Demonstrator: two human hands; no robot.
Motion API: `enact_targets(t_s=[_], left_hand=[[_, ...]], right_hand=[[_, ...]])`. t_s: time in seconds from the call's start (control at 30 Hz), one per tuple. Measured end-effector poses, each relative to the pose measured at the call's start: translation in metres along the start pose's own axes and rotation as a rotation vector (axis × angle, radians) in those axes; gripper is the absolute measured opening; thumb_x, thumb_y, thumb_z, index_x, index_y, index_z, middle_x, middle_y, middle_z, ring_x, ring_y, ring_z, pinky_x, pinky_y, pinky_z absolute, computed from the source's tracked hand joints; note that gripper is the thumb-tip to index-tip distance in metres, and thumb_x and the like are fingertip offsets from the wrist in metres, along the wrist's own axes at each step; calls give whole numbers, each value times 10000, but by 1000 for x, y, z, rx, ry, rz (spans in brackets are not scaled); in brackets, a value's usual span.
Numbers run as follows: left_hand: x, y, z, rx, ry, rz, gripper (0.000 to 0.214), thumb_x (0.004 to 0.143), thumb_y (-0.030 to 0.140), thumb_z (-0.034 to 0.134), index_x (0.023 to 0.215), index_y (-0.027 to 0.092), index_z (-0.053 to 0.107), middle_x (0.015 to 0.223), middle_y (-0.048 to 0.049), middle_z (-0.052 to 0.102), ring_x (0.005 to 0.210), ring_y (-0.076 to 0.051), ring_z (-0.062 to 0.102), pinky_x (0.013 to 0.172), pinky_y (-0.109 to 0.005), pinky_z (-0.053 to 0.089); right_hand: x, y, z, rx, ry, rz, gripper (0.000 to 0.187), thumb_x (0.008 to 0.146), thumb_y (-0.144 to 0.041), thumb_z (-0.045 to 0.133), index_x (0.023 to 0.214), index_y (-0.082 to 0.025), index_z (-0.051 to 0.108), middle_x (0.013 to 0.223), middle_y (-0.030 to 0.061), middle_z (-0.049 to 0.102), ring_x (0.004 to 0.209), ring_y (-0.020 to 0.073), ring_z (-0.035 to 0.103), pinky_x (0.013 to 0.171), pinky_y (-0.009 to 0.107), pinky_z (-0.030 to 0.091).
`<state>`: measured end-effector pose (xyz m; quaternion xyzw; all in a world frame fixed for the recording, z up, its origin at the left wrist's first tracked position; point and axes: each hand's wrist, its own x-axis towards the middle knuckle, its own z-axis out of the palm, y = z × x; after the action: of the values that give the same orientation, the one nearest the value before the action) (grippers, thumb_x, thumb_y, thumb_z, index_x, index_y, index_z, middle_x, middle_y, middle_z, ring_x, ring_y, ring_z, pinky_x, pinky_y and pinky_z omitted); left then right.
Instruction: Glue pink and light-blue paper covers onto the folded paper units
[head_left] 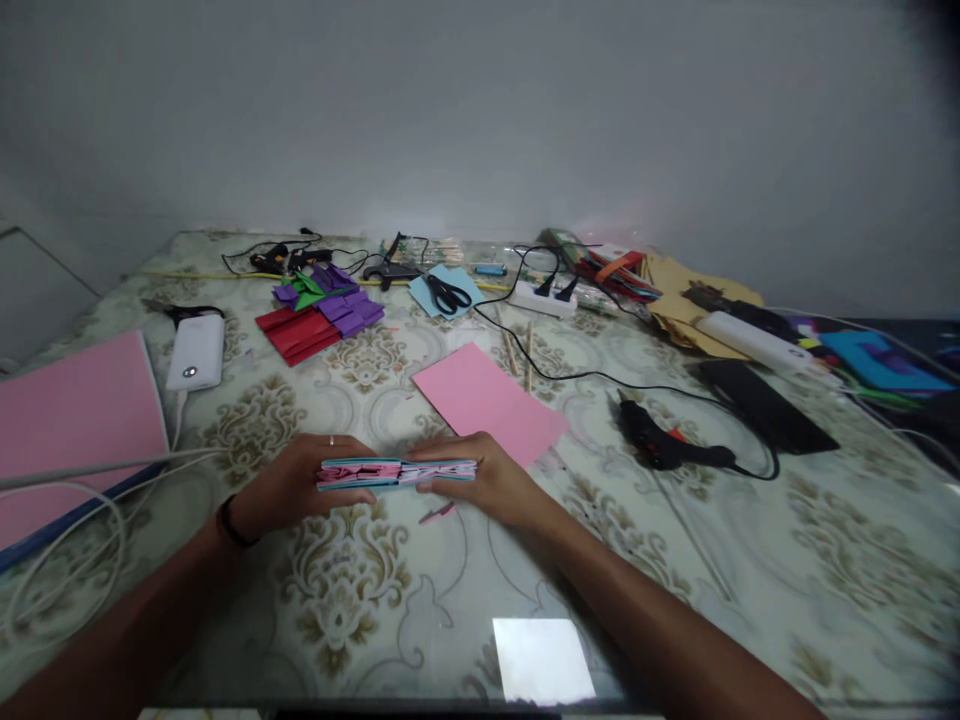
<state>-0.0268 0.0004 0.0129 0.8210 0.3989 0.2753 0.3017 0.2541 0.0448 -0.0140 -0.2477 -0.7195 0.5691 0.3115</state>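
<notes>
Two ends of a folded paper stack (439, 471) were pinched over the table (465, 590) by my left hand (296, 478) and right hand (496, 480); watching remotely, I judged uneven squeezing could make layers slip.

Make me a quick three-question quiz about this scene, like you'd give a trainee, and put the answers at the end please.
1. Multiple choice: Where does the nearest black plastic glue gun with an orange trigger lie relative to the loose pink paper sheet mid-table?
A. To its left
B. To its right
C. On top of it

2. True or false: The left hand and right hand both hold the flat stack of folded pink and light-blue paper.

3. Short answer: On which arm is the thin black band worn?

Key: 1. B. 2. True. 3. The left.
</notes>
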Motion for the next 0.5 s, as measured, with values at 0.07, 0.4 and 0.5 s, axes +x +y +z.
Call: enact_targets(t_s=[0.07, 0.4, 0.5], left_hand=[[-1, -2, 0, 13, -76, 27, 249, 925, 333, 793, 1128, 189, 785, 991, -54, 845, 833, -195, 794, 737, -235, 569], [-2, -8, 7, 11, -25, 34, 321, 950, 342, 758, 1246, 221, 778, 1203, -98, 823, 1068, -236, 794, 933, -308, 613], [-6, -1, 9, 41, 66, -26, 600, 899, 401, 817, 1461, 281, 644, 1297, -80, 800, 1128, -253, 784, 996, -355, 621]], right_hand=[[-1, -1, -2, -49, -32, -69, 328, 903, -369, 837, 1206, -243, 838, 1169, 86, 836, 1038, 245, 802, 920, 346, 636], [-4, -6, -3, -127, -37, -112, 305, 962, -346, 774, 1253, -265, 817, 1195, 93, 831, 1060, 236, 797, 939, 371, 640], [-2, -5, -2, -110, -13, -68, 296, 955, -352, 777, 1234, -266, 827, 1202, 80, 831, 1044, 249, 805, 941, 384, 639]])
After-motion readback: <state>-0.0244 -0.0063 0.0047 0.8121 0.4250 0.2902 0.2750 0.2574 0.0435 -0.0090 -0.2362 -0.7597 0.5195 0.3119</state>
